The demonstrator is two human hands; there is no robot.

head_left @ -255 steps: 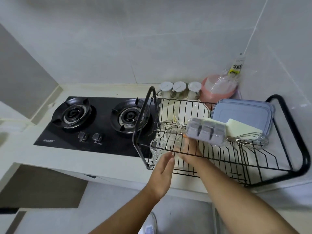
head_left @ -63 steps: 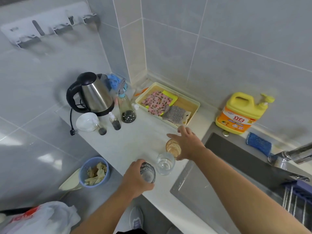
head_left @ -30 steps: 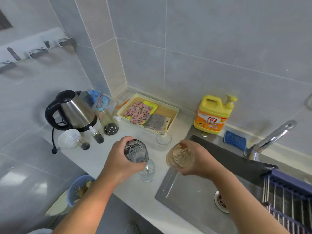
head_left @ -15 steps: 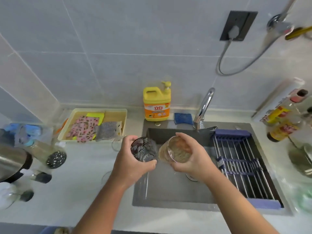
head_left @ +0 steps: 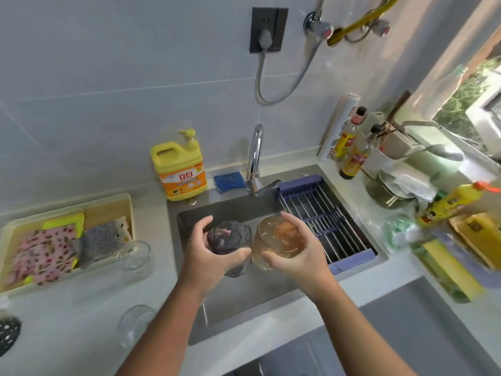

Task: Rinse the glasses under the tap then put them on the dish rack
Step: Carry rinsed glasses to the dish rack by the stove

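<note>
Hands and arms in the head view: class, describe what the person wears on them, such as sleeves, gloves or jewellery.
Nothing worn shows. The left hand and right hand are ungloved, with no rings on the visible fingers. Both forearms are bare to the picture's edge: no sleeves, watch or bracelet.

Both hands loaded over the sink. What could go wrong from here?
The dark grey textured glass in the left hand and the amber glass in the right hand look to touch; they may chip.
Neither hand is free to open the chrome tap.
The left forearm passes near a clear glass at the front of the white counter; it may topple.
</note>
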